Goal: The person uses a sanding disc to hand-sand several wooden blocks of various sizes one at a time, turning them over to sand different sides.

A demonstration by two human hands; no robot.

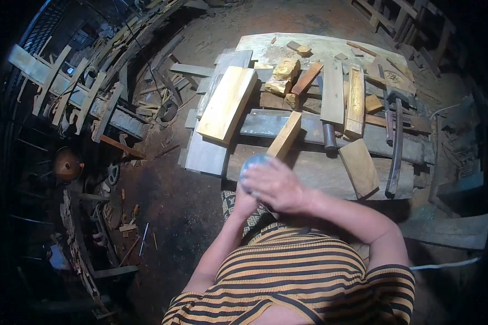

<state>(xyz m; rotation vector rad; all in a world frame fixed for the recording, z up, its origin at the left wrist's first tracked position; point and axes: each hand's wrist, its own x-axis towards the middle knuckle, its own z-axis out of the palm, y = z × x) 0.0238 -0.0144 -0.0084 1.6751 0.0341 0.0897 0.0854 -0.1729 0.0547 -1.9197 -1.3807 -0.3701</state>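
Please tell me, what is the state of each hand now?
Left hand: partly hidden, cannot be told.
Right hand: fingers over a blurred grey-blue object, grip unclear.

You have: bar (285,135), smooth wood; block (226,104), smooth matt wood; lump (283,76), rough wood; shirt (295,271), matt ribbed cloth.

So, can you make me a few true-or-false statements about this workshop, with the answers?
1. The right hand is at a round grey object. True.
2. The left hand wears a thick glove. False: it is bare.
3. The thick pale block lies left of the curved-handled tool. True.
4. The rough yellow chunk lies left of that block. False: it lies to its right.
5. The person's shirt is striped. True.
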